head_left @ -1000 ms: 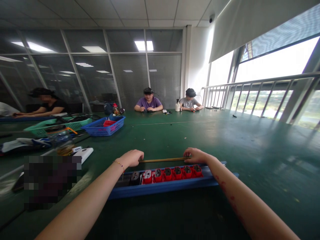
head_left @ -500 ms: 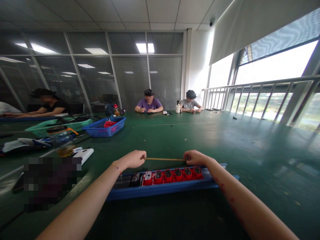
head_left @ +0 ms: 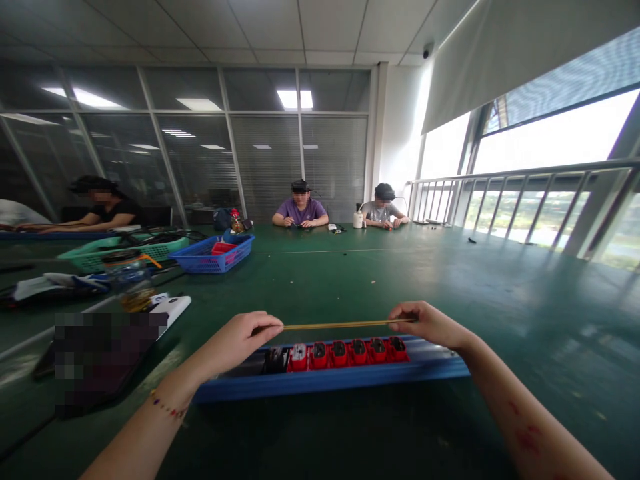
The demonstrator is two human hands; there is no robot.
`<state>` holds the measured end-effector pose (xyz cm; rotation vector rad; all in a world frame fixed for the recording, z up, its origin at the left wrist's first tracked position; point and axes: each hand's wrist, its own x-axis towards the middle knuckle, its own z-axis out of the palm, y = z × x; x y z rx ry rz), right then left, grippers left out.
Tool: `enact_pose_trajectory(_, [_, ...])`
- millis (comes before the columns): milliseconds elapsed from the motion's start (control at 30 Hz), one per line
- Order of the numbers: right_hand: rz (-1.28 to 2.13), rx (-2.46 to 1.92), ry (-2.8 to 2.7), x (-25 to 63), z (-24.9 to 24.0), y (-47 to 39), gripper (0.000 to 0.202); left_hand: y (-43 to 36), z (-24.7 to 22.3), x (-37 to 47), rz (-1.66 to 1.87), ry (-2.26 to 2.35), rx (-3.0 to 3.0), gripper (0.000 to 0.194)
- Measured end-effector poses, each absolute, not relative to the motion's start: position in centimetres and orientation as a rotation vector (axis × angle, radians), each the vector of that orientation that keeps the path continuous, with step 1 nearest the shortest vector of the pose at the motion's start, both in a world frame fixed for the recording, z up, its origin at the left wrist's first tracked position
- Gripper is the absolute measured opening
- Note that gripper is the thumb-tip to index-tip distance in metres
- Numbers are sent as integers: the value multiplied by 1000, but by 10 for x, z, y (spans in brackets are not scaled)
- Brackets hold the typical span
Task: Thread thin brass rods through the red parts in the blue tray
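A thin yellow rubber band (head_left: pixel 340 325) is stretched sideways between my two hands, nearly level. My left hand (head_left: pixel 245 339) pinches its left end, and my right hand (head_left: pixel 427 324) pinches the right end; the fingers partly hide both ends. Just below the band lies a long blue rail (head_left: pixel 320 385), trough-shaped, on the green table. In it stand a row of several red connector-like blocks (head_left: pixel 339 355) with dark tops and a black block (head_left: pixel 275 360) at the left. The leftmost red block has a pale top. Neither hand visibly touches the blocks.
To the left are a blue basket (head_left: pixel 213 263) with a red piece in it, a green basket (head_left: pixel 95 255) of cables, a jar (head_left: pixel 131 287) and a white device (head_left: pixel 176 308). People sit at work across the table (head_left: pixel 320 273) and at far left.
My hands have moved farther apart, the left leftward and the right rightward, stretching the rubber band longer. The blocks and rail stay in place, while the view has shifted slightly.
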<state>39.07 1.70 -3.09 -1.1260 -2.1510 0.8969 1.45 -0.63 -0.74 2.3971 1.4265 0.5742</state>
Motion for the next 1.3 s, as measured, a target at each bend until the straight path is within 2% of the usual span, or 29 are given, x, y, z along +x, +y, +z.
enact_pose_trajectory(367, [1050,-1135,-2141,394,-47,8,37,-13,-21,14,399,1483,2303,35])
enact_pose_trajectory(733, [999,-1126,-2145,399,-42,5,36,-11,-21,13,508,1395,2242,36])
enact_pose_trajectory(1033, [1232,-1145,-2027,401,-41,2,46,-7,-27,12,581,1420,2154,36])
enact_pose_trajectory(1300, [1085,-1165,-1961,398,-44,6,44,-9,-24,10,521,1440,2219,36])
